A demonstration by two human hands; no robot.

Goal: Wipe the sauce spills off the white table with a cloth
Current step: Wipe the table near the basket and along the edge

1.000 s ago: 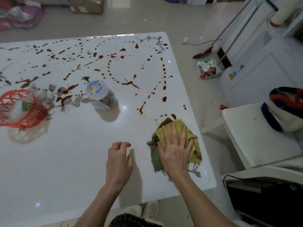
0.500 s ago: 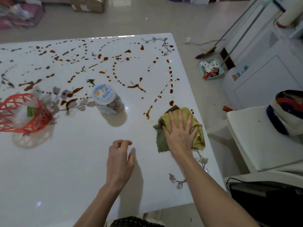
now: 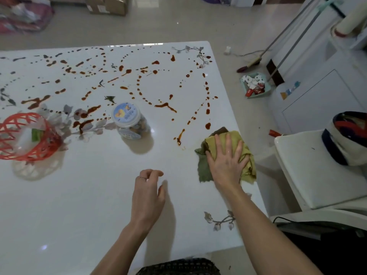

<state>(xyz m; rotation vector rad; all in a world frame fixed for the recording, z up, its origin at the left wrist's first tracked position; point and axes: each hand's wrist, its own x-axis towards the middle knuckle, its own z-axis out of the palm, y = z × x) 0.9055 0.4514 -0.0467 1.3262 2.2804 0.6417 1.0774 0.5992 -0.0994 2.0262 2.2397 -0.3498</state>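
The left hand (image 3: 148, 195) is over the white table (image 3: 79, 205) at about 6 o'clock in the view. The back of the hand faces up, the forearm runs in from the near edge, and the fingers are loosely curled and grasp nothing. Whether the fingertips touch the surface cannot be told. At its 2 o'clock, the right hand (image 3: 226, 161) lies palm down on the cloth (image 3: 249, 169), pressing it flat with fingers straight and spread, not gripping it.

There are two hands and one cloth. One red lattice basket (image 3: 25, 135) stands at 9 o'clock, and one clear jar (image 3: 130, 122) with a pale blue lid stands at 11 o'clock from the left hand. The sauce spills (image 3: 165, 105) are too many to count. They run as dotted arcs and short streaks over the far half of the table, from the left edge to the far right corner.

The cloth sits by the table's right edge, at 3 o'clock in the view. It is crumpled, mustard yellow on top with a darker olive-green layer showing at its left and far sides. The nearest streak lies at its 10 o'clock, close by but apart, and a round blot sits just off its far edge at 12 o'clock.
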